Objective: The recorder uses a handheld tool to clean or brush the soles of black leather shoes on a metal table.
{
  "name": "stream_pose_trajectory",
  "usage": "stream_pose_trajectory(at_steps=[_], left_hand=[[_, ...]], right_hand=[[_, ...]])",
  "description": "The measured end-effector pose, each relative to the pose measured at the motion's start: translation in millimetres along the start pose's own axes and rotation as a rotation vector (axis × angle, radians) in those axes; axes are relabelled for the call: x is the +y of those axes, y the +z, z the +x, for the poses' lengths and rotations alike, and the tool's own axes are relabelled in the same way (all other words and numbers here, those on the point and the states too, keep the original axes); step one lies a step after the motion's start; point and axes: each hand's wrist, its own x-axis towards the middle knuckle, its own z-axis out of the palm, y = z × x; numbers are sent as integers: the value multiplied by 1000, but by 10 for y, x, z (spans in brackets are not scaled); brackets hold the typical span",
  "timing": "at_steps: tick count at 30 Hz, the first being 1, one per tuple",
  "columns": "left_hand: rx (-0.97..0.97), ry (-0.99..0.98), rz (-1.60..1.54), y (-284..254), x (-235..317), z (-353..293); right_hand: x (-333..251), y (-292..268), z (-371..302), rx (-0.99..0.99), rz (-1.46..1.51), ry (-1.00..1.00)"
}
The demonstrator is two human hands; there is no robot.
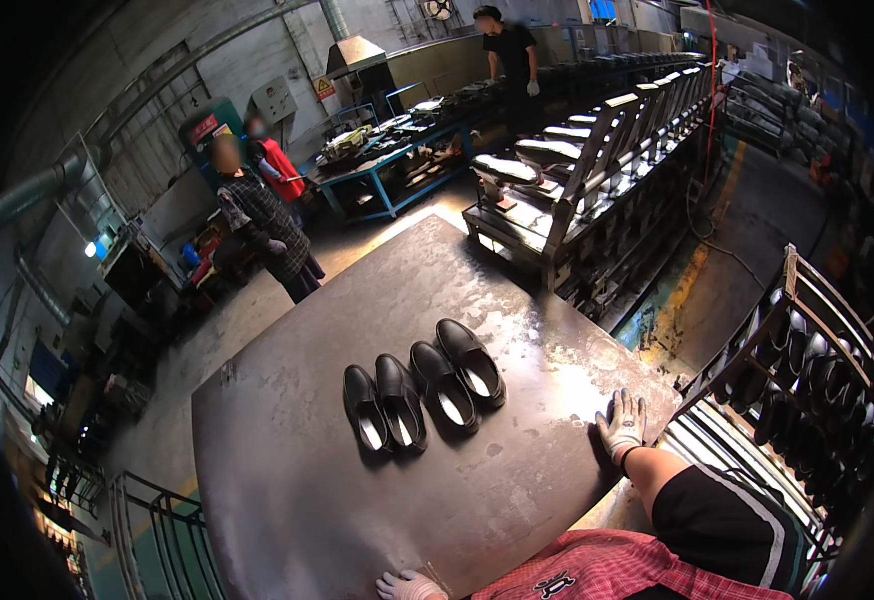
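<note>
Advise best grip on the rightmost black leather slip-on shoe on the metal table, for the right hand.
Probably the heel collar of the rightmost black leather slip-on shoe: its opening faces up and its heel end points toward the gloved right hand, which rests flat on the dark metal table. Come from the near right side, its free side; the neighbouring shoe crowds its left.

Four shoes (424, 390): glossy black, pale insoles. Table (297, 500): dark grey, scuffed. Right hand (622, 423) and left hand (409, 586): white gloves. Apron (607, 565): red check. Workbench (382, 175): blue frame.
</note>
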Motion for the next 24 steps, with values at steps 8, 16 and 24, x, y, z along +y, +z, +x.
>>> stream_pose_trajectory(at_steps=[8, 16, 24], left_hand=[[18, 12, -26, 3, 0, -24], [-20, 19, -10, -30, 1, -7], [-10, 10, -13, -43, 0, -1]], right_hand=[[-68, -172, 3, -127, -66, -29], [-147, -165, 1, -160, -88, 48], [-136, -100, 9, -115, -46, 62]])
